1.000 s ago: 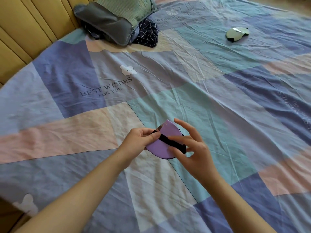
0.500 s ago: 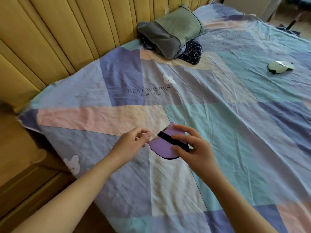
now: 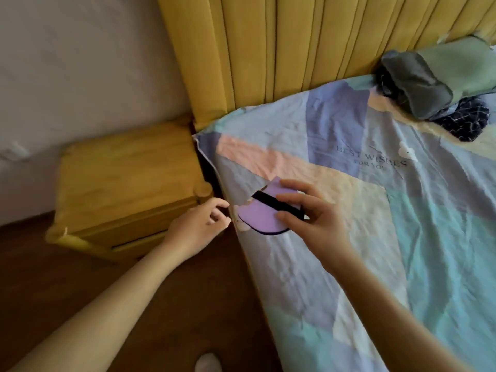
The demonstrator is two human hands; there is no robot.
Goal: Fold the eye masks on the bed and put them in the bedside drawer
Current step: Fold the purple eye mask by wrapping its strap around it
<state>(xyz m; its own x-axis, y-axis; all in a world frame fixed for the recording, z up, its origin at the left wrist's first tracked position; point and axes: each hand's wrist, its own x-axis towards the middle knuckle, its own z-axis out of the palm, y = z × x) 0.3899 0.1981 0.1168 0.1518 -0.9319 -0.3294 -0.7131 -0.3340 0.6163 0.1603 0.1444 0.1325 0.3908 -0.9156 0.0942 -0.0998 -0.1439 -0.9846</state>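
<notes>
A folded purple eye mask (image 3: pixel 256 214) with a black strap across it is pinched in my right hand (image 3: pixel 312 216), held just above the left edge of the bed (image 3: pixel 335 277). My left hand (image 3: pixel 200 225) hovers empty to the mask's left, fingers loosely apart, between the bed and the yellow wooden bedside table (image 3: pixel 126 183). The table's drawer front (image 3: pixel 139 232) looks shut. A grey eye mask (image 3: pixel 414 83) lies on the pillow pile near the headboard.
A green pillow (image 3: pixel 461 63) and a dark checked cloth (image 3: pixel 464 119) sit at the bed's top right. The yellow padded headboard (image 3: pixel 281 49) runs behind. Dark wooden floor (image 3: pixel 188 304) lies between table and bed; a foot shows at the bottom edge.
My view has swung left, bringing the bedside table in. My left hand has let go of the purple mask and moved towards the table; my right hand still carries the mask leftward.
</notes>
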